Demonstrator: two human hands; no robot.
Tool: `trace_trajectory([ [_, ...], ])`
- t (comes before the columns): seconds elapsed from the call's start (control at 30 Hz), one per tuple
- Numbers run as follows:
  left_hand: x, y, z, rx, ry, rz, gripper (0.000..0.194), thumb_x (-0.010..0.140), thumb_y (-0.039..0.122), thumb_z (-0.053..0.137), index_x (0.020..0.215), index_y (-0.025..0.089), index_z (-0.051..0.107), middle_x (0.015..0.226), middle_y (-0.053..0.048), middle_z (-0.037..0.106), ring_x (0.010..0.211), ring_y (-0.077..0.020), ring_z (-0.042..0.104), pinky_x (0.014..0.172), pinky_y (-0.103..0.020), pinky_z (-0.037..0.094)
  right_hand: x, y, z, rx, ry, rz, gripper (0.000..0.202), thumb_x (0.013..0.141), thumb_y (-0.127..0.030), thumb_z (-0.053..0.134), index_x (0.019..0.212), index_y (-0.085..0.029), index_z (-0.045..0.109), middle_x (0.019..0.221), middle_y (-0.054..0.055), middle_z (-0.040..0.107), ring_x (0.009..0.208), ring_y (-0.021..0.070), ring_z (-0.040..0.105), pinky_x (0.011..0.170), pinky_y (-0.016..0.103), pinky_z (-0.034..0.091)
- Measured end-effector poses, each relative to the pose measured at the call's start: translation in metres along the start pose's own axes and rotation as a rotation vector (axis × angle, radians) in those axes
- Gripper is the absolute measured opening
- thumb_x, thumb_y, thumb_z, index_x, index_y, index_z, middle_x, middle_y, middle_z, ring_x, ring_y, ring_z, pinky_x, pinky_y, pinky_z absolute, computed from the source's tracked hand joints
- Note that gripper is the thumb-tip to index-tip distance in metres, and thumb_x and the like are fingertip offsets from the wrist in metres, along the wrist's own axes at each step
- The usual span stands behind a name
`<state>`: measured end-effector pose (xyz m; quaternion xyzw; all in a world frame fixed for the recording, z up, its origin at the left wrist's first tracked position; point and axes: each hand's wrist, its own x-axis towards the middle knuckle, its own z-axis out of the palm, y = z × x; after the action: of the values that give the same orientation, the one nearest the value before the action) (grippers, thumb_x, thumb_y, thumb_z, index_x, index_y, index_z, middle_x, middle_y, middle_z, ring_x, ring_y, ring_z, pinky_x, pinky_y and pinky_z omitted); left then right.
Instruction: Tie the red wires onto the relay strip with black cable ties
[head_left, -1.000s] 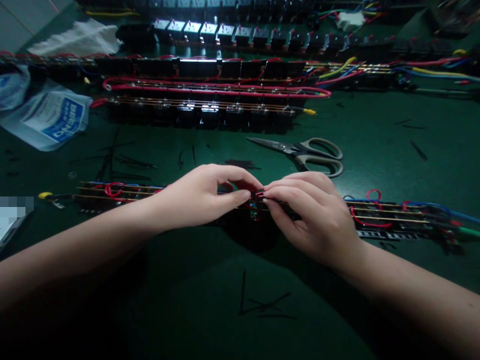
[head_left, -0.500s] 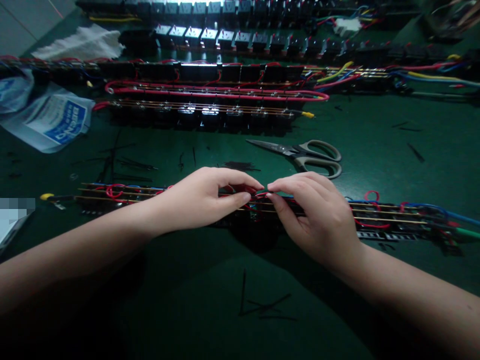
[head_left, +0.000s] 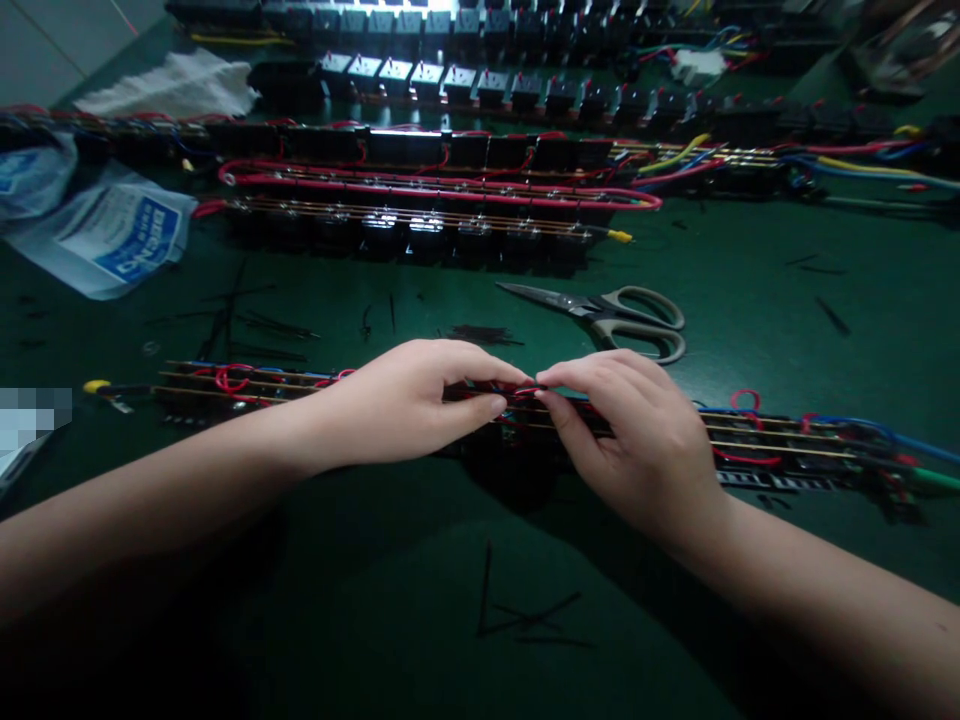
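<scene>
A long strip assembly [head_left: 780, 435] with brass-coloured rods and red and blue wires lies across the green table. Over its middle, my left hand [head_left: 427, 400] has thumb and forefinger apart, the fingertips beside the red wires. My right hand [head_left: 630, 420] pinches at the same spot, thumb and forefinger nearly together; what they hold is too small to make out. The fingertips of both hands almost meet. Just behind my right hand lie scissors [head_left: 592, 305], closed, blades pointing left. Dark thin ties [head_left: 480, 335] lie in a small pile behind my left hand.
Further back are another wired assembly [head_left: 420, 220] and rows of black blocks [head_left: 457, 80]. At left are plastic bags [head_left: 127, 235] with blue labels and a white cloth [head_left: 169, 85]. Loose dark ties [head_left: 532, 615] lie in front; a pale, blurred-out object [head_left: 26, 430] is at the left edge.
The forefinger of my left hand has come closer to the fingertips of my right hand. The whole view has shifted slightly.
</scene>
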<state>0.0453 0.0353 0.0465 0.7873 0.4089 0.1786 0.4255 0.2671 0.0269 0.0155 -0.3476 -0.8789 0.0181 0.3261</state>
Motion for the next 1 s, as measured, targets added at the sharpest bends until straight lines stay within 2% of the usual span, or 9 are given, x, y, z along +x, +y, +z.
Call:
trace_trajectory([
  [0.23, -0.0006, -0.0017, 0.0002, 0.032, 0.004, 0.013, 0.030, 0.092, 0.024, 0.053, 0.118, 0.023, 0.068, 0.117, -0.001, 0.073, 0.109, -0.0175, 0.065, 0.097, -0.031, 0.049, 0.0008, -0.0009, 0.0002, 0.002, -0.008, -0.005, 0.010, 0.089, -0.014, 0.062, 0.096, -0.021, 0.061, 0.089, 0.006, 0.075, 0.080, 0.0228, 0.067, 0.075, 0.039, 0.053],
  [0.57, -0.0004, -0.0010, 0.0001, 0.060, 0.009, 0.021, 0.031, 0.093, 0.022, 0.052, 0.119, 0.020, 0.068, 0.116, -0.002, 0.073, 0.108, -0.0166, 0.065, 0.097, -0.030, 0.049, -0.0010, -0.0008, 0.0004, 0.028, -0.013, -0.008, 0.010, 0.088, -0.012, 0.062, 0.097, -0.018, 0.062, 0.089, 0.008, 0.074, 0.081, 0.0229, 0.066, 0.076, 0.039, 0.053],
  [0.8, -0.0006, -0.0012, 0.0016, 0.074, 0.009, 0.030, 0.030, 0.093, 0.022, 0.051, 0.118, 0.024, 0.068, 0.116, 0.000, 0.073, 0.108, -0.0162, 0.065, 0.096, -0.029, 0.049, 0.0000, -0.0007, -0.0008, 0.045, -0.025, 0.003, 0.011, 0.089, -0.013, 0.062, 0.098, -0.019, 0.062, 0.090, 0.007, 0.074, 0.081, 0.0228, 0.067, 0.076, 0.039, 0.053],
  [1.0, -0.0007, -0.0007, 0.0010, 0.058, 0.010, 0.019, 0.030, 0.093, 0.021, 0.052, 0.118, 0.021, 0.068, 0.117, 0.000, 0.073, 0.109, -0.0159, 0.065, 0.098, -0.029, 0.048, -0.0002, 0.0000, 0.0004, 0.032, -0.027, -0.028, 0.009, 0.089, -0.012, 0.062, 0.095, -0.018, 0.061, 0.088, 0.008, 0.073, 0.079, 0.0225, 0.066, 0.074, 0.039, 0.053],
])
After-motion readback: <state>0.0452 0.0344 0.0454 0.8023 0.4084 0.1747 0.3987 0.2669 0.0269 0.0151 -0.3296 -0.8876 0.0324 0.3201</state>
